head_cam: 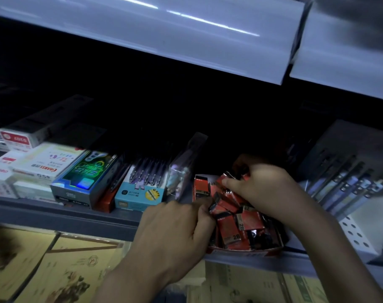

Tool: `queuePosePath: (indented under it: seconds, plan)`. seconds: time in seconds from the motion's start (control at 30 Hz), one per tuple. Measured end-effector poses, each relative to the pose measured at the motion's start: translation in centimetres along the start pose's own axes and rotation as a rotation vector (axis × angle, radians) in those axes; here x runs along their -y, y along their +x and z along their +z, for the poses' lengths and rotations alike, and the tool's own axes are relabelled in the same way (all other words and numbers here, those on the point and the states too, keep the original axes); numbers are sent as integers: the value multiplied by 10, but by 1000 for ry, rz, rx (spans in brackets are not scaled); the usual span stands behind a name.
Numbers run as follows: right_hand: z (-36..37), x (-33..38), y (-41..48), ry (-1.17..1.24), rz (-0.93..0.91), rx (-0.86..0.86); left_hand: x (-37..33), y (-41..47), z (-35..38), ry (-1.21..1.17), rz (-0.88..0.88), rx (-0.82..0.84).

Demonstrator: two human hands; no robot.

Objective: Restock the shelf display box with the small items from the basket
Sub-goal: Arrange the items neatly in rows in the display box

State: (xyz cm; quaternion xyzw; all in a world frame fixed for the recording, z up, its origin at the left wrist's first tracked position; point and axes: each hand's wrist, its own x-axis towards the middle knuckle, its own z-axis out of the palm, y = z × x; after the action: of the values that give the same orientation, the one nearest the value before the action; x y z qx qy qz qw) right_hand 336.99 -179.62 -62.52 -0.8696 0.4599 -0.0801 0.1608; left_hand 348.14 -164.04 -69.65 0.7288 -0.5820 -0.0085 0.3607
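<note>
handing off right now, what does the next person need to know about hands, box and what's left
Left hand pinches a red pack at the left of the display box.
Right hand grips a second pack further back.
Done: a loose pile already fills the box.
Left: set down both held packs; basket out of view, remaining stock unknown.

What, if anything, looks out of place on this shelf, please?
The small red packs in the display box lie jumbled at all angles, unlike the neatly lined boxes to the left.
</note>
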Motion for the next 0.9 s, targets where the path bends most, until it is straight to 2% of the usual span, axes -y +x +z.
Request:
queuePosePath:
  seconds: [0.1,0.23,0.4,0.5,0.6,0.73,0.8,0.9]
  plan:
    - [-3,-2,-3,229,26,-67,-1,2,-1,-61,-67,-14]
    - [-9,-2,-9,429,-62,-68,3,7,-4,-376,-270,-100]
    - [-14,10,-19,589,-241,104,-3,9,-8,-567,-249,-189]
    - [-18,12,-20,642,-266,120,-6,6,-9,-605,-265,-252]
    - [-13,4,-8,394,-162,13,-3,-1,-9,-553,-320,-321]
    - [3,6,4,-131,-81,70,-1,-4,-10,-538,-366,-340]
    - [6,11,5,-240,-92,123,0,-3,-11,-548,-372,-329]
    - [6,13,8,-260,-90,166,2,-4,-11,-538,-349,-292]
